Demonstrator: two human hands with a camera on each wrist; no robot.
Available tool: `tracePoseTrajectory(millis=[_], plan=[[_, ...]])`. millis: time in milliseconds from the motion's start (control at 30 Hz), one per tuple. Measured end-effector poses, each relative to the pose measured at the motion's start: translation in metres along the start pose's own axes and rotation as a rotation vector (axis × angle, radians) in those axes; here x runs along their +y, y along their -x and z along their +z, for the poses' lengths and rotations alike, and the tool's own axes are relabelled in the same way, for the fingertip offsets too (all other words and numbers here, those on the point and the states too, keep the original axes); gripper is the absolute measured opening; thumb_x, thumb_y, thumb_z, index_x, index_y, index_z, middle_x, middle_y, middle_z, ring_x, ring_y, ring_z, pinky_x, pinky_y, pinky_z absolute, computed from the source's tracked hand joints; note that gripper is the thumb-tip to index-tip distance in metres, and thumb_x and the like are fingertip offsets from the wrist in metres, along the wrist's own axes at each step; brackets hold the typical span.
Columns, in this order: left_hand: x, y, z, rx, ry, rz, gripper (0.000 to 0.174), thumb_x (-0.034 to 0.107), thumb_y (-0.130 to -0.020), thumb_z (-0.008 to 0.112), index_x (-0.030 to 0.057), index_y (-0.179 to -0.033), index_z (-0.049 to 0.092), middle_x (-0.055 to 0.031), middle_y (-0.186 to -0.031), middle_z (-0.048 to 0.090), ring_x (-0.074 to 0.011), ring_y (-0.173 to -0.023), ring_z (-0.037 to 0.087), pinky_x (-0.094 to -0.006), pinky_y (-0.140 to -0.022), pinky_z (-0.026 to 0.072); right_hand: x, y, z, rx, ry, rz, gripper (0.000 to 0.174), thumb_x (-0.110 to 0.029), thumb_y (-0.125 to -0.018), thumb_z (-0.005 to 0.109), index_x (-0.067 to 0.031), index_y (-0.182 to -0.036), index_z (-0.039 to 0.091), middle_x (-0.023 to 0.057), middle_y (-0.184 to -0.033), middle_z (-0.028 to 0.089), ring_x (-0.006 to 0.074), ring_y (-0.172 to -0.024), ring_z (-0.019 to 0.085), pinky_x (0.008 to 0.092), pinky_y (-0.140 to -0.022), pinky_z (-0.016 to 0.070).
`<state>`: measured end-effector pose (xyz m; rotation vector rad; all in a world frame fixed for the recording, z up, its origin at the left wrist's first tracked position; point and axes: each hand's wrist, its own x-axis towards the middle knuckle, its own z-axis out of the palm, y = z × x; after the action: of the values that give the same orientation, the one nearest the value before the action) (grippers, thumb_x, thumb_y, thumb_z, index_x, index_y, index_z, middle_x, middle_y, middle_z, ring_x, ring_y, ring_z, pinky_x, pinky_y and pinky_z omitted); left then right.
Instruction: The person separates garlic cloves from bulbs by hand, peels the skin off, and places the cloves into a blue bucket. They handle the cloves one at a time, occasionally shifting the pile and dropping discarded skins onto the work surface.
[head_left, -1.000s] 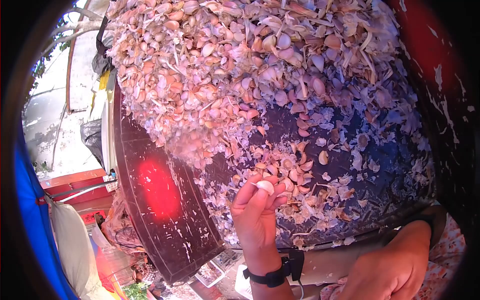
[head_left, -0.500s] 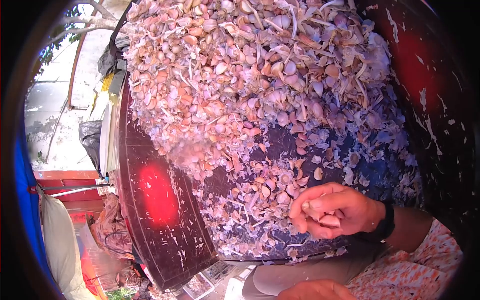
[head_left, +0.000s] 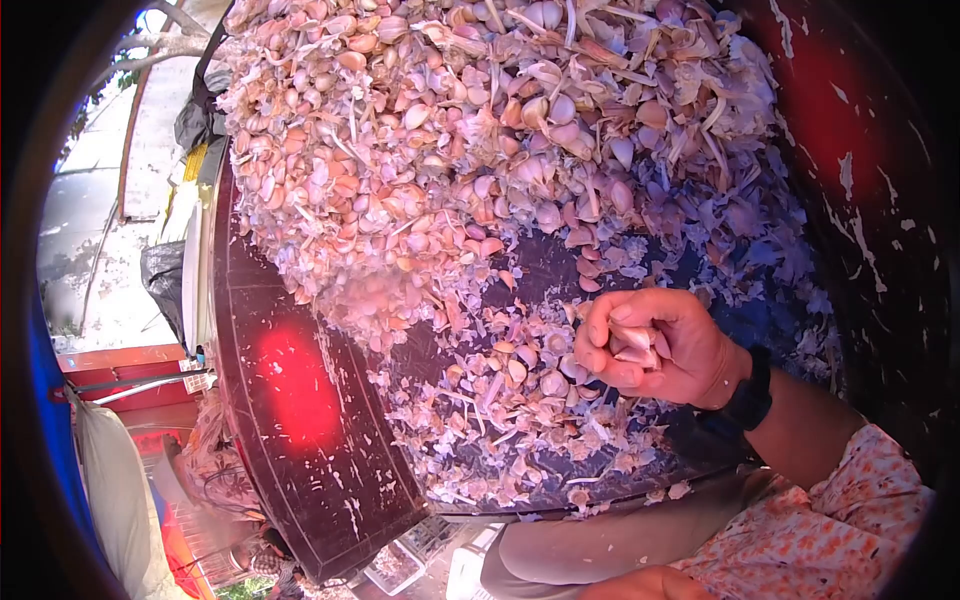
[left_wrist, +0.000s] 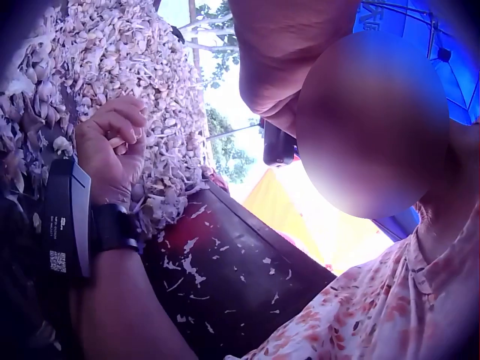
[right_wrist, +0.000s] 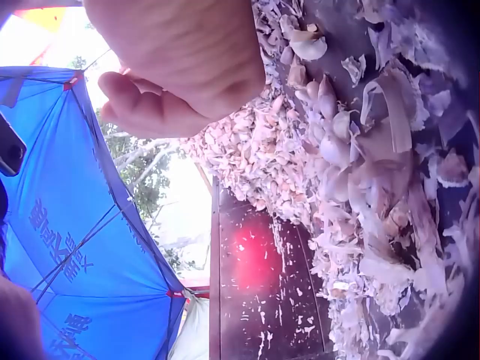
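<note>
— Fingers (head_left: 622,375) of the right hand (head_left: 685,350) were curled round cloves (head_left: 633,340), at the edge of the small heap (head_left: 530,400). Cupped, probably so nothing dropped.
— Count?
— Looked like two; fingers hid part.
— Left hand (left_wrist: 292,56)?
— Couldn't tell its grip. Fingers weren't clear.
— Rest?
— One big pile (head_left: 400,170) farther out, one small heap nearer, loose cloves past counting. Partly bare surface (head_left: 545,265) between, likely for elbow room.
— Watches?
— One dark wristband (head_left: 748,390), right side.

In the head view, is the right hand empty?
No, the fingers of the right hand are curled around pale garlic cloves, visible between fingers and palm.
</note>
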<state>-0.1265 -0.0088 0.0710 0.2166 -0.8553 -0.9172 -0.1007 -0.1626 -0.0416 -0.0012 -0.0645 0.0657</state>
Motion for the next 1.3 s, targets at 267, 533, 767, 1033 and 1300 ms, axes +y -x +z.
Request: tracePoseTrajectory(millis=[267,533,767,1033,1300], plan=[[0.011,-0.003,-0.016,-0.051,-0.005,-0.031,0.025,0.001,-0.088,0.053,-0.0079,-0.111,0.056,-0.0317,-0.112,0.056,-0.0435,-0.097,0.060,-0.0485,-0.080,0.0493,0.012,-0.006,0.000,0.005,0.117,-0.013,0.025,-0.019,-0.085,0.047,0.0021,-0.091,0.059,0.0161,-0.082,0.058,0.0180,-0.060,0.057,0.0217,-0.042,0.0393],[0.035,-0.008,-0.073,0.701,-1.849,-0.248,0.023,0.003,-0.085,0.057,-0.0083,-0.103,0.062,-0.0184,-0.101,0.065,-0.0232,-0.100,0.060,-0.0356,-0.092,0.0429,0.014,-0.003,0.010,0.147,0.117,0.133,0.032,-0.025,-0.092,0.045,0.0022,-0.105,0.057,0.0107,-0.087,0.062,0.0153,-0.067,0.064,0.0200,-0.042,0.0414],[0.047,0.006,-0.155,0.221,-2.251,-0.772,0.026,-0.003,-0.074,0.054,0.0040,-0.097,0.065,-0.0128,-0.099,0.065,-0.0314,-0.081,0.064,-0.0375,-0.072,0.0513,0.005,-0.004,0.007,0.148,0.001,0.060,0.032,-0.023,-0.089,0.047,0.0042,-0.104,0.055,0.0180,-0.088,0.059,0.0188,-0.063,0.059,0.0200,-0.040,0.0408],[0.055,-0.004,-0.145,-0.101,-2.479,-1.175,0.021,0.008,-0.074,0.058,0.0057,-0.093,0.066,-0.0098,-0.088,0.067,-0.0284,-0.069,0.065,-0.0355,-0.064,0.0519,-0.003,-0.006,-0.001,0.167,-0.020,-0.060,0.029,-0.021,-0.088,0.049,0.0038,-0.102,0.055,0.0157,-0.086,0.058,0.0146,-0.057,0.053,0.0197,-0.041,0.0422],[0.063,-0.021,-0.058,0.839,-1.411,-0.641,0.016,-0.004,-0.078,0.060,-0.0028,-0.093,0.066,-0.0170,-0.076,0.065,-0.0164,-0.073,0.066,-0.0224,-0.065,0.0493,-0.004,-0.004,0.007,0.196,-0.009,-0.055,0.024,-0.019,-0.090,0.049,0.0014,-0.100,0.059,0.0104,-0.081,0.061,0.0108,-0.057,0.053,0.0177,-0.042,0.0411]])
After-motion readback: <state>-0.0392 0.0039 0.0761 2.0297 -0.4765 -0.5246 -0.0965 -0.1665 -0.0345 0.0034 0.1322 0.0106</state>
